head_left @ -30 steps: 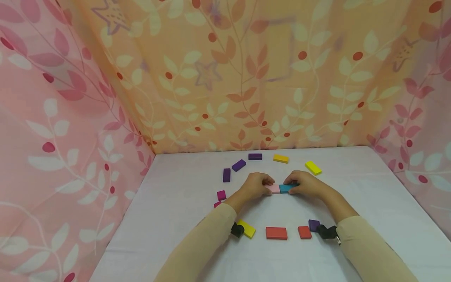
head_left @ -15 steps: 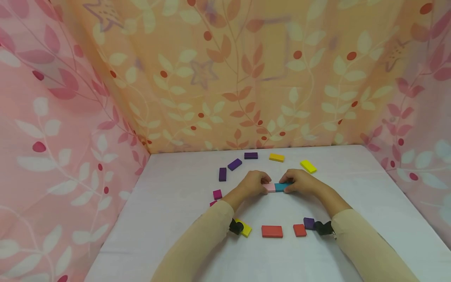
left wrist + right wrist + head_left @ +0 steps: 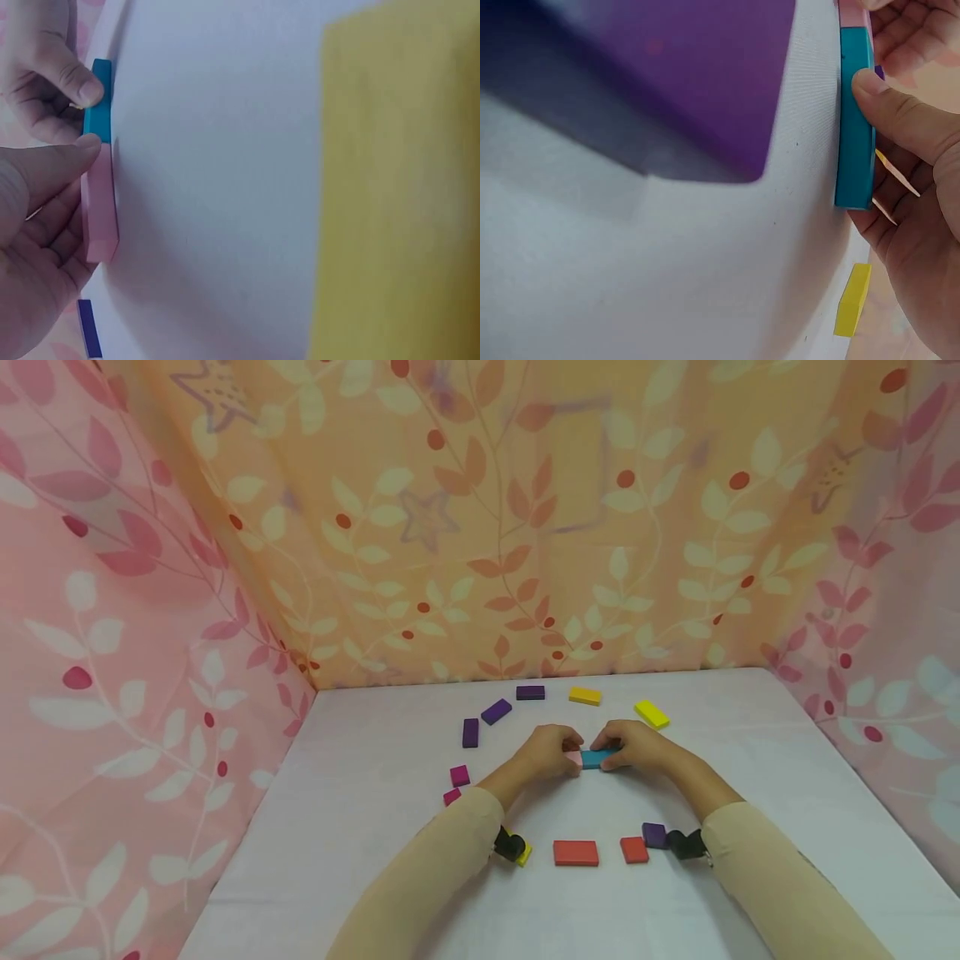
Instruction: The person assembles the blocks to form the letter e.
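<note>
In the head view, a pink block [image 3: 573,757] and a teal block [image 3: 596,759] lie end to end in the middle of the table. My left hand [image 3: 551,752] holds the pink block from its left side. In the left wrist view, that hand's thumb [image 3: 88,142] sits at the seam between the two blocks. The teal block is pinched by my right hand [image 3: 633,745], with the thumb [image 3: 877,88] on its near face in the right wrist view. Fingers cover part of the pink block in the head view.
Purple blocks [image 3: 470,732], yellow blocks [image 3: 651,714] and magenta blocks [image 3: 460,775] form a loose arc behind and left. Nearer are a red rectangle [image 3: 576,852], a red square [image 3: 633,850], a purple square [image 3: 655,836] and a yellow block [image 3: 524,856] partly behind the left wrist camera.
The head view has shifted a little, so the scene sits further left. My left fingers have moved right along the pink block towards the seam. The right hand keeps its hold on the teal block.
</note>
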### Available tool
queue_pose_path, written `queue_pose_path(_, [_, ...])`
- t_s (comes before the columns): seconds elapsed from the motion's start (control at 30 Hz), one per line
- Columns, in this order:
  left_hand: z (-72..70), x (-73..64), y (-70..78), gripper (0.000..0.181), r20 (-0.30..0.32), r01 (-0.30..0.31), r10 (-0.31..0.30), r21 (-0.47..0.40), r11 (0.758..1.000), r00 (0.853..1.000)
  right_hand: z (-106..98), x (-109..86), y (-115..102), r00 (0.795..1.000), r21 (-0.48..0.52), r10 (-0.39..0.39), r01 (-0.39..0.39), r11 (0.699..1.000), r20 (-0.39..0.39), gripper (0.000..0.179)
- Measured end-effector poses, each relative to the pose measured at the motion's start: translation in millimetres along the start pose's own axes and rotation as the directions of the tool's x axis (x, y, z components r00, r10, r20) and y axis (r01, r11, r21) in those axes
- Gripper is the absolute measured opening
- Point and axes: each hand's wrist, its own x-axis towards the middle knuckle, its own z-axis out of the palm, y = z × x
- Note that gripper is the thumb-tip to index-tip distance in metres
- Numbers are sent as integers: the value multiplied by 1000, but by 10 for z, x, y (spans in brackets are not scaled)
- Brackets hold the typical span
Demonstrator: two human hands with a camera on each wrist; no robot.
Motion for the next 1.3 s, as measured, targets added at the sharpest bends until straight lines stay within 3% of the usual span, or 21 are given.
queue_pose_path(0.43, [138,69,19,33,-65,32,-33,-14,999,997,26,-12,5,1000,20,20,-20,1000,-11,23])
queue_pose_path(0.83, [133,68,47,30,-90,22,-23,-14,1000,996,-68,-52,-66,1000,-93,15,-16,996,-4,29])
queue_pose_path(1.03, [129,55,59,30,-81,37,-39,-27,999,996,-297,-105,-85,994,-141,11,-27,990,-112,31])
queue_pose_path(1.3, [129,28,87,30,-73,71,-75,-60,996,995,-609,-92,104,960,-179,31,-83,980,-279,38])
